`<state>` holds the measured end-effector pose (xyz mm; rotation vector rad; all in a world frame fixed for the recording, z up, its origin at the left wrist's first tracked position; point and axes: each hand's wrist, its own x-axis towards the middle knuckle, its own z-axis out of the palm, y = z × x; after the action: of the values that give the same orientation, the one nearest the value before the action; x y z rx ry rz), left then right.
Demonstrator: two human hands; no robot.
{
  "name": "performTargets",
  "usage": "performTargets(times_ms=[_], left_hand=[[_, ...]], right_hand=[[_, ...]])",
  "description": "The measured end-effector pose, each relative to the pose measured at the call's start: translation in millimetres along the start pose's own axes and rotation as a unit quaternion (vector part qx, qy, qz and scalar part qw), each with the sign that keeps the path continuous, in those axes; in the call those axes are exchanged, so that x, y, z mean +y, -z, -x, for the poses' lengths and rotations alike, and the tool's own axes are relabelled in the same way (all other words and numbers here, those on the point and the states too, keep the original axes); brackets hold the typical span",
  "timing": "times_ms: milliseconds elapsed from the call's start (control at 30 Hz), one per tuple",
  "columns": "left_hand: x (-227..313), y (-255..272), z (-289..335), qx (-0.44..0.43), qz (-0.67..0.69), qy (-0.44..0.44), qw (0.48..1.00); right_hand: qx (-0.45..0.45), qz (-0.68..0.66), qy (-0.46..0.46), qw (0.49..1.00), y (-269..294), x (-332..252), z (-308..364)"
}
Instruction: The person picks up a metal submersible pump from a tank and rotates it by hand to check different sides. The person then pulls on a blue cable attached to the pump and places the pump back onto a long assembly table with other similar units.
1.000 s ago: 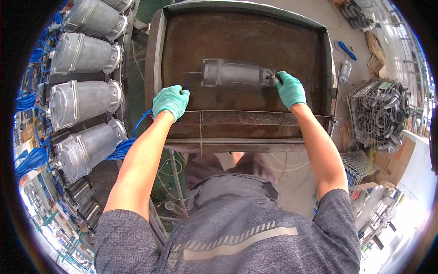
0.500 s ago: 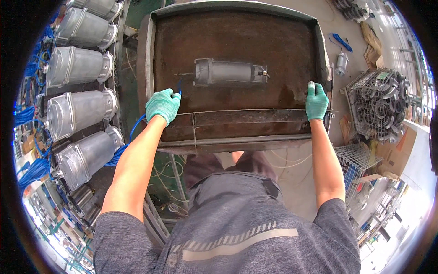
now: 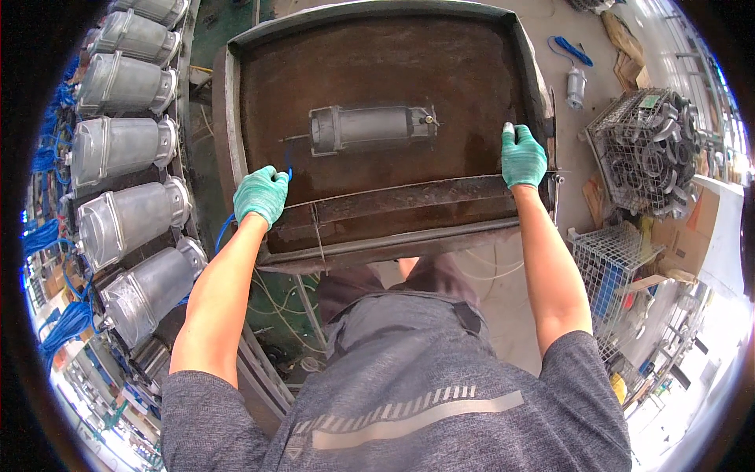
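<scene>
Right hand [image 3: 524, 160] now off metal cylinder [image 3: 373, 126], grip unclear | left hand [image 3: 260, 197] clamped on blue cable [image 3: 290, 172] | we judge cylinder released

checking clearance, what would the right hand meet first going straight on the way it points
The right hand would likely meet the tank's far rim toward its right end, though the hand's height is unclear.

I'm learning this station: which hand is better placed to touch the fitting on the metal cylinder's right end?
Probably the right hand: it is nearer the fitting and shows nothing in its grip. The left hand is by the metal cylinder's other end, apparently holding the blue cable.
</scene>
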<state>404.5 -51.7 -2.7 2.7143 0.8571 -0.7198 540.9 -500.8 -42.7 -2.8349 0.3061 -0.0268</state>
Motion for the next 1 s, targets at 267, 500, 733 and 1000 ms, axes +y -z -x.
performTargets(times_ms=[267,500,733,1000], left_hand=[[-0.3,-2.5,-1.0,0.004,-0.005,0.0,1.0],[-0.8,-2.5,-0.4,0.007,-0.003,0.003,1.0],[2.6,-1.8,-0.3,0.01,-0.004,-0.003,1.0],[1.1,-2.9,-1.3,0.005,-0.008,-0.004,1.0]], right_hand=[[-0.009,0.018,-0.001,1.0,2.3,-0.8,-0.9],[-0.014,0.012,-0.003,1.0,2.3,-1.7,-0.9],[-0.008,0.021,-0.003,1.0,5.1,-3.4,0.0],[-0.009,0.009,-0.005,1.0,5.9,-3.9,-0.1]])
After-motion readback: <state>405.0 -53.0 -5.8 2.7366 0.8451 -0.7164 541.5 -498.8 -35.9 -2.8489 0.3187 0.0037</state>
